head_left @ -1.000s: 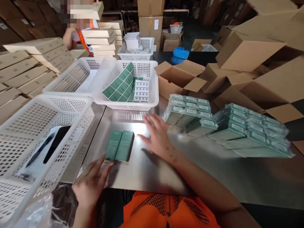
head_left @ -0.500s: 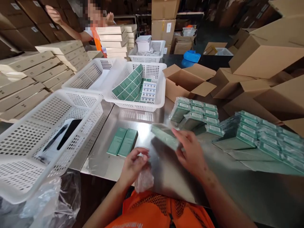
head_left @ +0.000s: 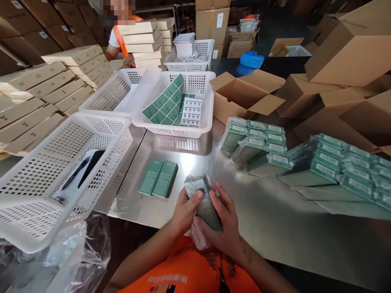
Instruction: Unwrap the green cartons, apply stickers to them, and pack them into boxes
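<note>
Pack green, slim, shiny plastic-wrapped, tilted; left hand and right hand fingers closed around it.

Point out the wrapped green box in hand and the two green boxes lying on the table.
wrapped green box (head_left: 204, 199), head view, its top face.
two green boxes (head_left: 158, 178), head view, seam between them.

A shiny silver metal counter catches bright light from above. Big brown cardboard boxes are piled on the right. Flat tan cartons are stacked on the left. The back of the room is dark, with more brown boxes stacked there.
</note>
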{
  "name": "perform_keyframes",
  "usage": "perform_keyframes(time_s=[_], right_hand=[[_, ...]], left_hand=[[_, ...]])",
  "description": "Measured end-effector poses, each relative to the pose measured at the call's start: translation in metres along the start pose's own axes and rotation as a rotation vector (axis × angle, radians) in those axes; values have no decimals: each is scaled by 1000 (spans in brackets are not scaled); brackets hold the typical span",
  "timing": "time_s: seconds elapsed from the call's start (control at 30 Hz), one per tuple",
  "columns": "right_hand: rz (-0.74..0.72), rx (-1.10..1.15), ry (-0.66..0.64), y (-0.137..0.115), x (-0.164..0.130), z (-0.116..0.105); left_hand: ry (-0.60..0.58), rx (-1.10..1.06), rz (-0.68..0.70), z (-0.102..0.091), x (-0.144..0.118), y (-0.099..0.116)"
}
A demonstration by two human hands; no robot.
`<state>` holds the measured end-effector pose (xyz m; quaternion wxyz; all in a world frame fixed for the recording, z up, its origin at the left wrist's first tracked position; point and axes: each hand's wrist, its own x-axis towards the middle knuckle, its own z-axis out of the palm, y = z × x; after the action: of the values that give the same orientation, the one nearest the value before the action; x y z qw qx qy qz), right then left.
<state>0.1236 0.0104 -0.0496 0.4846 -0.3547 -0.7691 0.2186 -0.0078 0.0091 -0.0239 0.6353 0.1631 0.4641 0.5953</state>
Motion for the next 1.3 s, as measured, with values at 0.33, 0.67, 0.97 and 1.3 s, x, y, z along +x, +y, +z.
perform_keyframes(time_s=[0.33,0.67,0.97,1.3], right_hand=[[89,101,268,-7,7,2],[518,177,-134,-3,14,-16],[936,764,-171,8,69,-1],[905,418,-363,54,73,64]], left_hand=[[-271,-29,-96,0,-9,-4],[-297,435,-22,-24,-1,5],[-350,511,-91,-62,-19,17],[-328,705,316,-91,-55,17]])
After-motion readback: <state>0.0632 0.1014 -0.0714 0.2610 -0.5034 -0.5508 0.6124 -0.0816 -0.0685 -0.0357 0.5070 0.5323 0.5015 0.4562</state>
